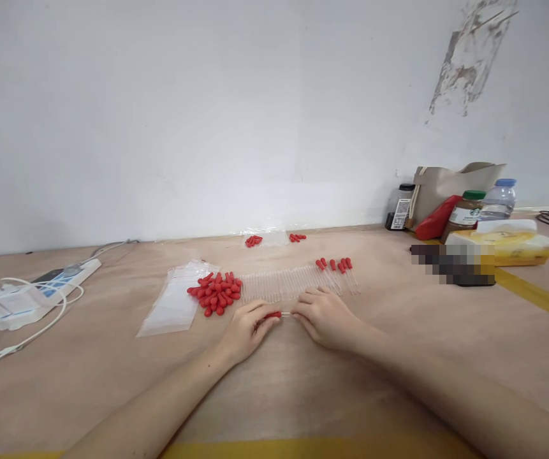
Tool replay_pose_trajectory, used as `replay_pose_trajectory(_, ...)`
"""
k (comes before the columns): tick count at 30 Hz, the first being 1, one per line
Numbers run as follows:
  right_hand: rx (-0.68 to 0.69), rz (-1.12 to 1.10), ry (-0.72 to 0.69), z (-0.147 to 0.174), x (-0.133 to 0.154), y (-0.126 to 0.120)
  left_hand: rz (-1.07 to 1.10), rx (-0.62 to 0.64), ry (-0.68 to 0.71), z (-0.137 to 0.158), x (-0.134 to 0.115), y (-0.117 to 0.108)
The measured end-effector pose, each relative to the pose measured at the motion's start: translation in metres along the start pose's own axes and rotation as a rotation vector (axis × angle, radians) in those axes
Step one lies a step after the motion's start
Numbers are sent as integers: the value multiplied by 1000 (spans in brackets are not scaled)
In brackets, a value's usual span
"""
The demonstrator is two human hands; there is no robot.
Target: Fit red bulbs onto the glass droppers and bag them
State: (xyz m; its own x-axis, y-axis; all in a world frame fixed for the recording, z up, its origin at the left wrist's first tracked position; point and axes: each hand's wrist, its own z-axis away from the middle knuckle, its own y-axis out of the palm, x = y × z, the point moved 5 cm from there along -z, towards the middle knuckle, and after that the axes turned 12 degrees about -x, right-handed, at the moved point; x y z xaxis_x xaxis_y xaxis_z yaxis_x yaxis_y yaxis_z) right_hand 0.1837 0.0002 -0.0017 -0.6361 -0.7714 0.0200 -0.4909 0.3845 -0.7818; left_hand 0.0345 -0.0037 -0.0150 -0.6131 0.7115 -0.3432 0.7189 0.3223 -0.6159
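Between the fingers of my left hand (250, 328) is a red rubber dropper bulb (274, 314), pointing right. My right hand (322, 319) pinches a thin clear glass tube (285, 313) whose left end meets the bulb; how far it goes in I cannot tell. Just beyond my hands lies a row of clear glass tubes (274, 284). At its right end, several droppers with red bulbs (333, 264) lie side by side. A pile of loose red bulbs (215, 293) sits left of the row, close to my left hand.
Clear plastic bags (171, 309) lie left of the pile; small bags with red bulbs (254, 241) lie by the wall. At left is a power strip (49, 299) with white cables. Bottles (498, 199), a grey bag (439, 191) and a yellow tissue pack (518, 248) stand at right.
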Motion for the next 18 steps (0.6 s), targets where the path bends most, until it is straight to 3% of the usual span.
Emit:
replay_pose_trajectory(3,-38,57,153,-4,-27,-12,-76,-24,-123,1,6,-3)
replay_pose_trajectory(7,-148,71,703,4,-103,-24,-119,42,-163,2,8,0)
replay_pose_trajectory(9,-160,130,870,12,-132,-24,-121,75,-159,2,7,2)
replay_pose_trajectory(12,-114,177,956,20,-153,-13,-127,94,-160,2,8,4)
replay_pose_trajectory(18,-82,167,952,26,-152,7,-124,106,-158,2,8,4)
